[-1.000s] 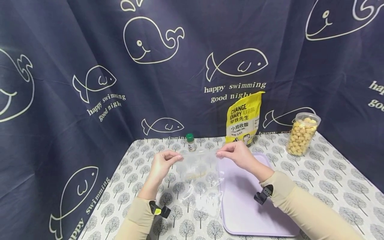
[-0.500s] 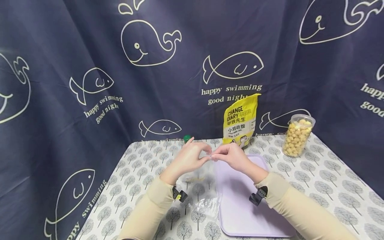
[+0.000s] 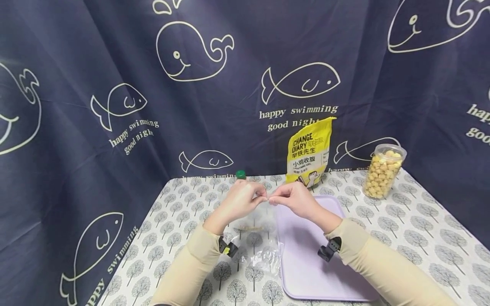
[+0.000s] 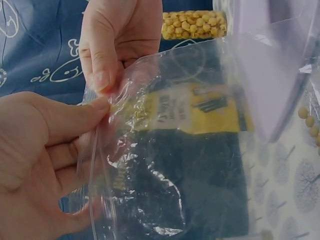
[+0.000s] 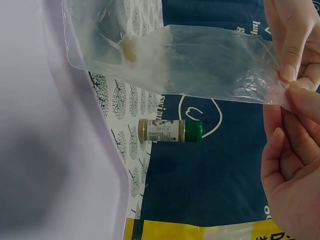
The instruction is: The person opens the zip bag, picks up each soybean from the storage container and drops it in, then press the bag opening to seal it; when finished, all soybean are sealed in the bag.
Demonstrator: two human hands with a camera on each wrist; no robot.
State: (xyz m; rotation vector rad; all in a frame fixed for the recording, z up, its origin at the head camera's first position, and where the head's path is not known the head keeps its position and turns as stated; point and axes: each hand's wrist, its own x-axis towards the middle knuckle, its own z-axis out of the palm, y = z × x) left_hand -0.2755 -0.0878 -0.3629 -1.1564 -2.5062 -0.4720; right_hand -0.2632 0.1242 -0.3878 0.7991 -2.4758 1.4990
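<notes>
Both hands meet at the mouth of a clear zip-lock bag, which hangs below them. My left hand pinches its top edge between thumb and fingers, seen close up in the left wrist view. Right beside it, my right hand pinches the same edge, fingertips almost against the left ones. The zip strip runs along this edge in the left wrist view. A small tan lump shows through the film in the right wrist view. In the head view the bag's lower part overlaps the tray's left edge.
A lilac tray lies under the right forearm. Behind stand a green-capped spice bottle, a yellow snack pouch and a clear jar of round yellowish puffs. A dark curtain closes off the back.
My left hand has moved right from the bag's left top corner to the right one, beside my right hand. The bag's top edge is no longer stretched between them.
</notes>
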